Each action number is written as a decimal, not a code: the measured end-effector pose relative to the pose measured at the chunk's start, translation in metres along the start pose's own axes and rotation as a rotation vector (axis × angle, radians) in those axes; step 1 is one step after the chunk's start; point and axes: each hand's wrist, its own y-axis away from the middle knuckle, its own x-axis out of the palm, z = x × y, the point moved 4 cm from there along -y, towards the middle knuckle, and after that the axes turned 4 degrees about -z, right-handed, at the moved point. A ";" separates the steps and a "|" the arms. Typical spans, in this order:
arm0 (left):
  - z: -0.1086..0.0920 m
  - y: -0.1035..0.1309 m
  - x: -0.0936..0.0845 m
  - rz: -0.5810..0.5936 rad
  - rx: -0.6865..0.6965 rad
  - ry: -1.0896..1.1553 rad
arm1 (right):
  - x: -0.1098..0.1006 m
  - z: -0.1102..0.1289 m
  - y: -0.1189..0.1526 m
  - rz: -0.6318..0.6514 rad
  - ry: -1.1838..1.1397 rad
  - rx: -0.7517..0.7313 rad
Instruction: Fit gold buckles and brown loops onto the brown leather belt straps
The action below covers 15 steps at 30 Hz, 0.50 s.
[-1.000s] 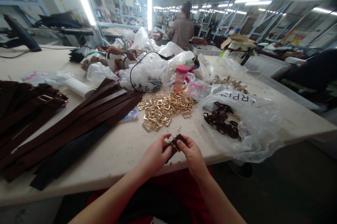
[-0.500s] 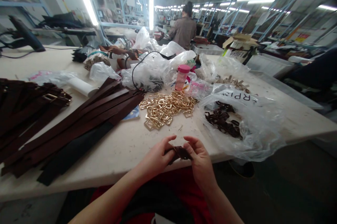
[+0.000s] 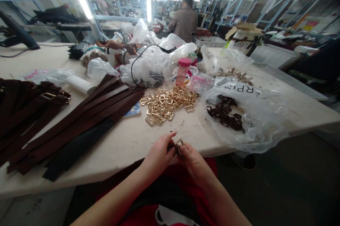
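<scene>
Close together at the table's front edge, my left hand point(image 3: 158, 151) and my right hand point(image 3: 192, 156) are both closed on one piece of work. My left fingers wrap the end of a dark brown leather strap point(image 3: 124, 173), which runs down to the left behind my forearm. A gold buckle point(image 3: 180, 142) stands up between the hands at the strap's end. My right thumb and fingers pinch the brown leather right beside that buckle. How strap and buckle join is partly hidden by my fingers. Beyond my hands lies a pile of loose gold buckles point(image 3: 170, 104).
Dark brown straps point(image 3: 87, 123) lie fanned at left, with buckled straps point(image 3: 32, 109) beyond. At right, a clear plastic bag point(image 3: 262, 120) holds brown leather loops point(image 3: 225, 113). A pink-lidded jar point(image 3: 182, 71) and plastic bags point(image 3: 154, 59) stand behind. A person point(image 3: 183, 21) is farther back.
My hands have come closer together, and the gold buckle now shows upright between them. The brown leather has turned in my fingers. The strap's length now shows beside my left forearm. The view has shifted slightly.
</scene>
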 end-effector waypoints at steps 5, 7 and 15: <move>0.010 -0.004 0.003 0.133 -0.098 0.007 | 0.002 0.007 0.002 0.008 -0.038 -0.020; 0.011 -0.004 0.005 0.260 -0.124 0.003 | -0.001 0.008 0.002 -0.021 -0.033 -0.055; 0.004 0.007 0.007 0.542 -0.270 0.311 | -0.020 0.019 -0.001 -0.401 0.617 -0.541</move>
